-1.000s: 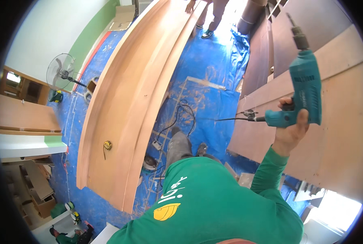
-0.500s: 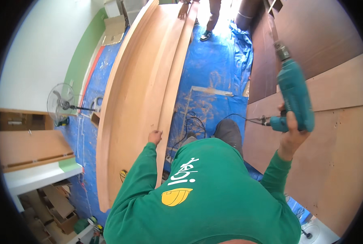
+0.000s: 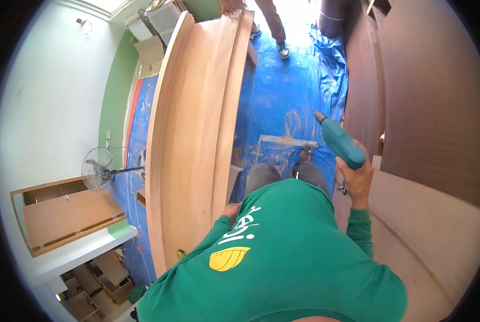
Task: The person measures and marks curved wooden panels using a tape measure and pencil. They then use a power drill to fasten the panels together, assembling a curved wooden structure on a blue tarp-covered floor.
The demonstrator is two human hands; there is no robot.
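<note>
My right hand (image 3: 358, 174) is closed round the handle of a teal power drill (image 3: 341, 140), held up over the floor on my right. Its chuck points away from me, toward the far left. At the near right edge of a long, light-brown wooden cabinet frame (image 3: 197, 134), my left hand (image 3: 232, 211) is low beside my body. Its fingers are mostly hidden, so I cannot tell whether they grip the edge. The frame stretches away from me, with raised boards along its sides.
A person (image 3: 272, 19) stands at the frame's far end, a hand near it. Blue sheeting (image 3: 275, 96) covers the floor. Large brown panels (image 3: 433, 102) line my right. A fan (image 3: 97, 169) stands at left, near a wooden cabinet (image 3: 70, 214).
My right hand has lowered the drill inward and tipped it toward the far left. My left hand has slid back along the frame toward my body. The view has shifted.
</note>
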